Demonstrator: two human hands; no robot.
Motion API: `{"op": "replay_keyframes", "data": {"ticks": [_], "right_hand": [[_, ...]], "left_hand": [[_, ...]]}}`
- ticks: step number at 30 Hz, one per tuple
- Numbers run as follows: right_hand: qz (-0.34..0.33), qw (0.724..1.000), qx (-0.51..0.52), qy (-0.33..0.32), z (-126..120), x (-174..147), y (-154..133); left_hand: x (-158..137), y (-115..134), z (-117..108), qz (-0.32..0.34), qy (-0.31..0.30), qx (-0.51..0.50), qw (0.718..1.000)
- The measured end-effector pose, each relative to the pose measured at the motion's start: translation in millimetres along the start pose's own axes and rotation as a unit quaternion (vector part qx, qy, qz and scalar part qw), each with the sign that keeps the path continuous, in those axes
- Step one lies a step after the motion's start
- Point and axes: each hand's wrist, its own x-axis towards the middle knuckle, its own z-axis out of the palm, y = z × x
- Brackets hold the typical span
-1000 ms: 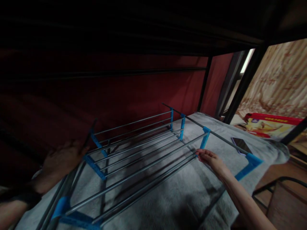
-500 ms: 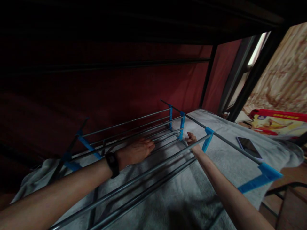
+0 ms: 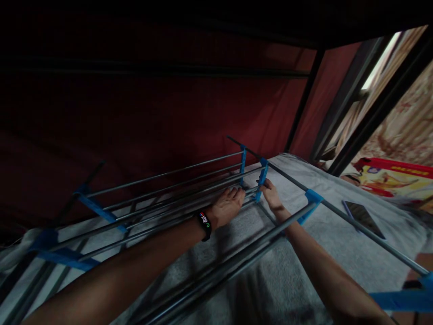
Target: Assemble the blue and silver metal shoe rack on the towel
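Right of the blue-jointed tube rack, a smartphone shares the grey blanket, with a red-and-yellow box beyond. The rack's long axis runs near-left to far-right. The left hand lies over its tubes; the right hand, just apart, touches a blue bracket. Whether either grips, I cannot tell.

A rack — grey bars, blue brackets — is resting on the blanket, its back lying near the far edge.

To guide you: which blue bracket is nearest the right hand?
Second bracket from the red wall, right rail; the others sit farther from the right hand.
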Motion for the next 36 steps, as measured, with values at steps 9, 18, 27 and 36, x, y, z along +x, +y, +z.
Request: {"op": "replay_keyframes", "data": {"ticks": [9, 18, 27, 36], "right_hand": [[-0.003, 0.999, 0.033, -0.031, -2, 3, 5], [-0.036, 0.999, 0.02, -0.029, 2, 7, 21], [-0.072, 0.997, -0.033, -0.002, 6, 8, 23], [-0.104, 0.993, -0.046, -0.021, 5, 7, 28]], "left_hand": [[33, 3, 23, -0.013, 0.023, -0.01, 1.0], [68, 19, 18, -0.043, -0.001, -0.104, 0.994], [103, 32, 12, -0.091, -0.024, -0.222, 0.971], [124, 24, 30, -0.208, -0.041, -0.316, 0.925]]}}
